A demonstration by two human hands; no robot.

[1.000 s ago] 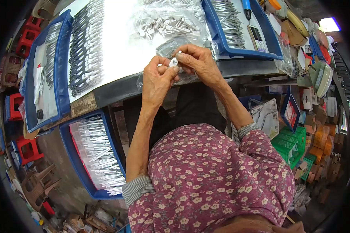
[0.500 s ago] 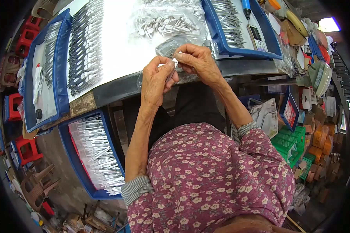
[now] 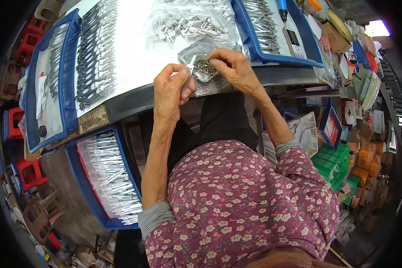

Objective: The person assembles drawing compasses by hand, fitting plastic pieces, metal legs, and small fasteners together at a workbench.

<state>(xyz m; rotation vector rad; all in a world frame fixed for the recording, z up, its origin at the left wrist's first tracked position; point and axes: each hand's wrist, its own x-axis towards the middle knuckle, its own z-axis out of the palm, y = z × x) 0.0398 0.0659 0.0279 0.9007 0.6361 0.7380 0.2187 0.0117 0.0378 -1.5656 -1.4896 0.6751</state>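
My left hand (image 3: 172,87) pinches a small white plastic piece (image 3: 191,62) between thumb and forefinger, over the table's front edge. Just right of it, my right hand (image 3: 235,69) has its thumb and forefinger at a clear bag of small metal parts (image 3: 204,68); whether the fingertips hold one cannot be made out. Behind both hands lies a clear bag of white plastic pieces (image 3: 193,29). To the left, rows of dark and white parts (image 3: 96,58) are laid out on the white table surface (image 3: 134,53).
A blue tray (image 3: 286,60) with metal pieces, a blue tool and a small device is at the right. Another blue tray (image 3: 69,89) stands at the left edge. Below the table, a blue bin (image 3: 87,187) holds silvery strips. Red stools (image 3: 30,173) are far left.
The hands have moved apart, my left hand leftward and my right hand slightly right. The white piece now points up from my left fingers, and the bag of metal parts is uncovered.
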